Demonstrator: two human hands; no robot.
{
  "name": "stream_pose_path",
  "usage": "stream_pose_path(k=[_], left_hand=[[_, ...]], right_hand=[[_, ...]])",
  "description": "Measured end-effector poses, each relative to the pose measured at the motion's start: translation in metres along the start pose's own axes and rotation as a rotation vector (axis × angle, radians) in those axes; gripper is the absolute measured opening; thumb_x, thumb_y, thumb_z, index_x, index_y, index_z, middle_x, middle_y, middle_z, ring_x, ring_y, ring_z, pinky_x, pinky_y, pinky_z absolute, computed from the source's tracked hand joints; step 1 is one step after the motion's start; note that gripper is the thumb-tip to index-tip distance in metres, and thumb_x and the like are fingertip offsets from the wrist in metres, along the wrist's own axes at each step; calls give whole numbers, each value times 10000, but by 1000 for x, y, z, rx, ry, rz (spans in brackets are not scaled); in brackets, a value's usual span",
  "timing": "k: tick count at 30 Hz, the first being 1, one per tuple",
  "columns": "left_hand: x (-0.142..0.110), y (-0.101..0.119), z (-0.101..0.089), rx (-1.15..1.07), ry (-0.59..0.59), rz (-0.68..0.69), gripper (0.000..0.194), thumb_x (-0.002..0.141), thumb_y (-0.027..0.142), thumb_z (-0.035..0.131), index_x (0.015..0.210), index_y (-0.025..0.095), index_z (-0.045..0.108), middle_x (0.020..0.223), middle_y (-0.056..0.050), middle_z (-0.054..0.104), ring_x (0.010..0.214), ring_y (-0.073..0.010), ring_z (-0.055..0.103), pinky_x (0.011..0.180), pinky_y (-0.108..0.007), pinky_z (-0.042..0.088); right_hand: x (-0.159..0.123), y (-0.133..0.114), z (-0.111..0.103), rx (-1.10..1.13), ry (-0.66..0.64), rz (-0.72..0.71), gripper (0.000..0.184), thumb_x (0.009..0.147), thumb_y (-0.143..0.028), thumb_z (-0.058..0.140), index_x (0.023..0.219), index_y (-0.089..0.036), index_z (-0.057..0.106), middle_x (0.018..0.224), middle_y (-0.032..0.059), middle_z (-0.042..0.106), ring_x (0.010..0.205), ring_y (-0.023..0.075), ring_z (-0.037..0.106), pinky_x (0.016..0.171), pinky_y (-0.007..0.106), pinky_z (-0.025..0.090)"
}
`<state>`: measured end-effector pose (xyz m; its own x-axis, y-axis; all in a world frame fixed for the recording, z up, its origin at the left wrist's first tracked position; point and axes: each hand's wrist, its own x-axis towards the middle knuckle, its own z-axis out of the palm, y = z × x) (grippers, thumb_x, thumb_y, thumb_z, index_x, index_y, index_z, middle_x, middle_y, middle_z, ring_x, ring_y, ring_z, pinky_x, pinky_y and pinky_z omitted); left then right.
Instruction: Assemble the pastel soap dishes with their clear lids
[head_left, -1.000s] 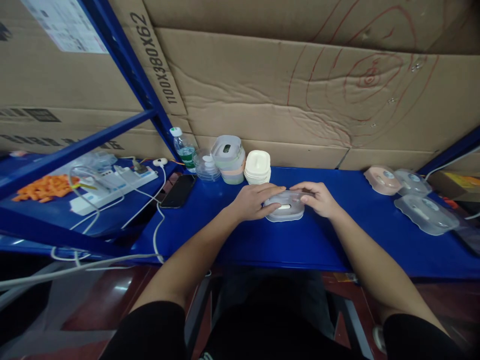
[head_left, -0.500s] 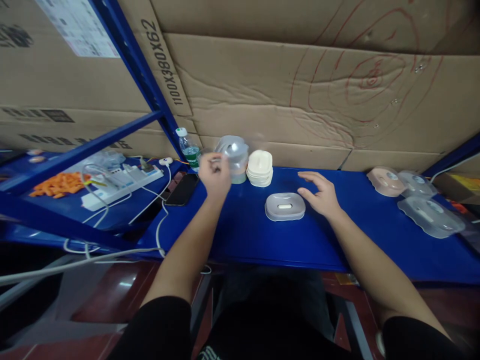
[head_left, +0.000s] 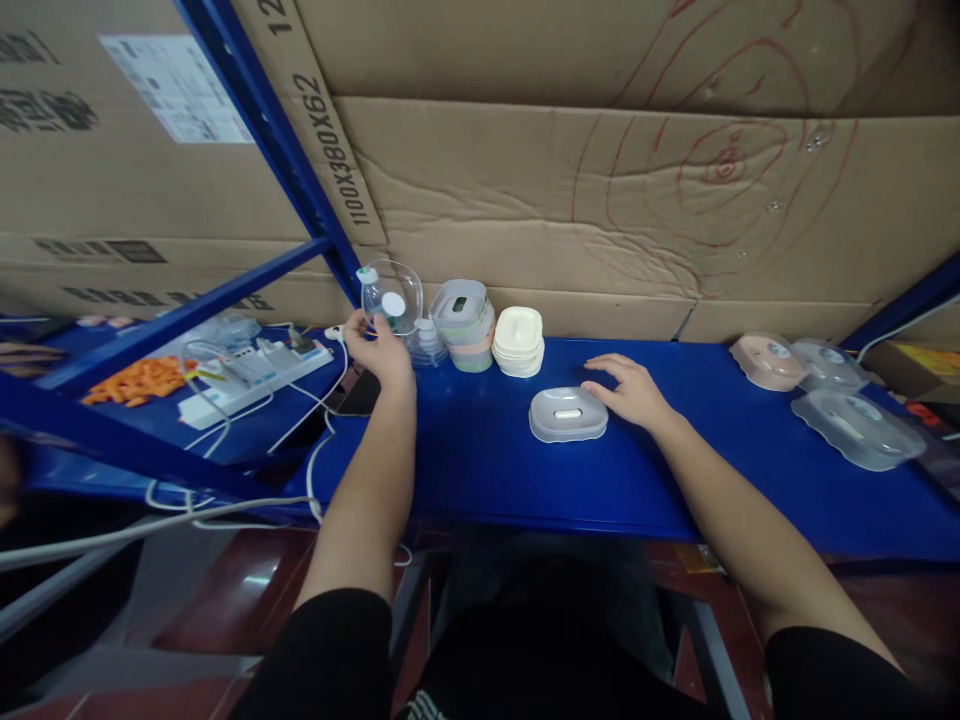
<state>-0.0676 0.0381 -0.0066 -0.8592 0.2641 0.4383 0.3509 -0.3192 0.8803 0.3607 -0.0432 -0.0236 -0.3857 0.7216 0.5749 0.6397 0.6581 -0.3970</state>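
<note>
My left hand is closed on the lower edge of a clear plastic lid with a round white sticker, tilted up at the back left. Beside it stand several stacked clear lids and a stack of grey, green and pink box bases. A stack of cream square pieces is to their right. My right hand has its fingers apart next to a grey oval box with a small white bar in its middle. Its thumb is at the box's right edge; I cannot tell whether it touches.
A bottle stands behind the lid. A power strip, cables and orange pieces lie at the left. Another person's hand shows at the far left. A pink box and clear-lidded boxes sit at the right.
My left hand has moved left from the stacked bases, carrying the clear lid towards the bottle. My right hand has moved slightly down and left, closer to the grey box.
</note>
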Motion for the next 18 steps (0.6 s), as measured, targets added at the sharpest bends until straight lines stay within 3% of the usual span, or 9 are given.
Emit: stream_pose_path(k=[2, 5, 7, 10, 14, 16, 18], left_hand=[[-2, 1, 0, -6, -74, -32, 208, 953, 161, 646, 1157, 123, 663, 1148, -87, 718, 1028, -167, 720, 937, -280, 588], [-6, 5, 1, -51, -202, -170, 339, 1000, 265, 632, 1302, 116, 669, 1214, -116, 724, 745, -125, 712, 662, -247, 590], [-8, 8, 1, -92, -232, -231, 396, 1025, 292, 596, 1373, 113, 653, 1246, -139, 724, 634, -101, 674, 538, -226, 529], [-9, 10, 2, -136, -220, -257, 386, 1032, 266, 555, 1369, 105, 654, 1241, -145, 728, 573, -81, 631, 481, -215, 462], [-12, 13, 1, -146, -115, -147, 267, 1000, 187, 548, 1229, 119, 667, 1181, -94, 707, 567, -56, 558, 552, -223, 477], [-22, 17, -1, -150, -106, -16, 206, 989, 194, 564, 1162, 140, 662, 1110, -68, 690, 678, -84, 606, 641, -229, 507], [-39, 24, -5, -156, -172, 169, 163, 987, 252, 590, 1104, 165, 663, 1076, -63, 676, 845, -130, 656, 741, -251, 531]], right_hand=[[0, 0, 1, -10, -27, -5, 367, 988, -530, 662, 1191, -249, 783, 1242, 106, 785, 1178, 324, 735, 1062, 565, 575], [-1, 1, 1, -26, -77, -10, 388, 990, -534, 658, 1209, -238, 784, 1263, 116, 781, 1201, 333, 726, 1086, 574, 559], [-2, 1, 0, -28, -117, -10, 417, 986, -556, 662, 1236, -244, 780, 1285, 117, 775, 1222, 337, 716, 1106, 578, 545], [-1, 1, -2, -18, -210, -13, 522, 940, -616, 710, 1322, -263, 753, 1355, 120, 748, 1282, 355, 685, 1128, 600, 522], [-2, 3, -3, 7, -443, 25, 895, 735, -735, 855, 1462, -245, 676, 1472, 157, 684, 1379, 414, 616, 1160, 642, 478], [-4, 6, -2, 17, -528, 58, 1076, 641, -780, 888, 1527, -230, 622, 1527, 180, 640, 1425, 438, 574, 1186, 653, 445], [-6, 9, 0, 23, -556, 69, 1184, 598, -799, 898, 1580, -227, 564, 1573, 194, 595, 1466, 453, 530, 1205, 658, 417]])
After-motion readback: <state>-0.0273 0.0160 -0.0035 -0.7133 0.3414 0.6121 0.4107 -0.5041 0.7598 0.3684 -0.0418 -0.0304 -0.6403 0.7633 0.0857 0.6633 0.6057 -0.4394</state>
